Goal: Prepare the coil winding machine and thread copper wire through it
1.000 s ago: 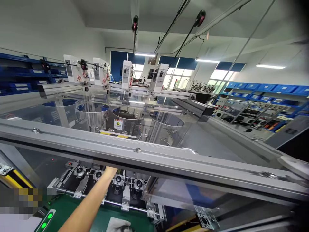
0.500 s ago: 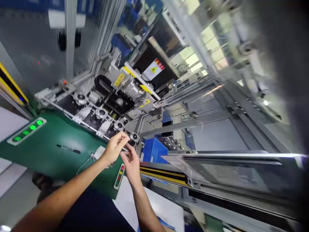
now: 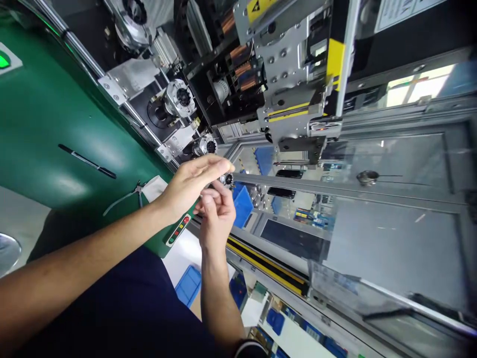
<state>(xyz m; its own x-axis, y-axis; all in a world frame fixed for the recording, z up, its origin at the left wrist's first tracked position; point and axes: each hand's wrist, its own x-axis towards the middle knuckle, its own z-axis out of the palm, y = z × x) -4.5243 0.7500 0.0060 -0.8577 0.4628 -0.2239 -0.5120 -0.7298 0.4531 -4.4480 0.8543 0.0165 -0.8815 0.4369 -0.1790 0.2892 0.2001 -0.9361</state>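
Note:
My left hand (image 3: 192,186) reaches over the green work surface (image 3: 37,124) to the last round fixture (image 3: 227,179) of a row, its fingers together near that fixture. What its fingertips hold, if anything, is hidden. Just below it, my right hand (image 3: 218,214) has its fingers curled, close to the same fixture. Anything between those fingers is too small to make out. Further up the row are other round metal fixtures with black centres, one of them (image 3: 183,97) beside the copper-coloured coils.
Pliers (image 3: 138,189) and a white pad (image 3: 154,189) lie left of my hands, with a pen (image 3: 87,161) farther left. A button panel (image 3: 179,229) sits at the green edge. Beyond stand a blue bin (image 3: 243,206) and a yellow-black rail (image 3: 266,263).
The view has moved closer to the machine and turned. My left hand now lies higher and across the top of my right hand, whose fingers have curled in more.

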